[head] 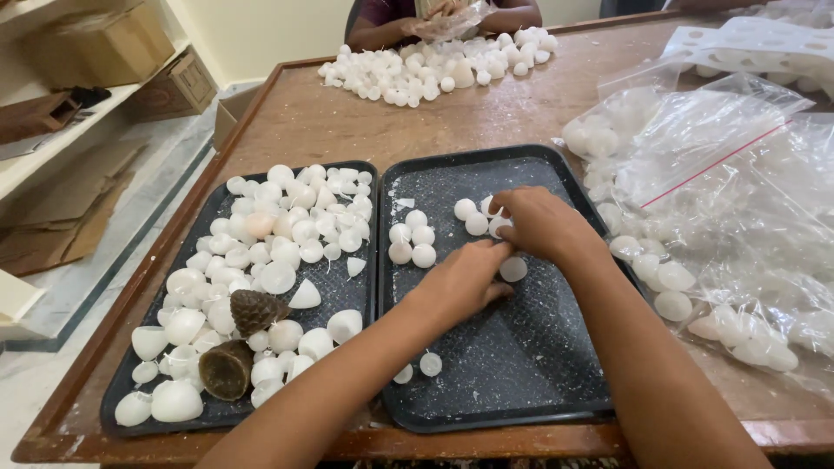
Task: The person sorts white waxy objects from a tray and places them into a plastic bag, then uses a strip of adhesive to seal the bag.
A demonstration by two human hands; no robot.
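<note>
Fingers (497, 254) of both hands curled, apparently pinching white wax balls (512, 268)

Lighting: bright, even, diffuse; soft shadows under my hands. Glare: on plastic bags (738, 174). Focus: sharp centre; wide-angle bending at edges, bench (486, 113) rim curved.

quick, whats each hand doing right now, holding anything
Left hand: curled, fingertips on small white candles on the right black tray; grip cannot be told.
Right hand: curled over the same candles; grip cannot be told.
</note>
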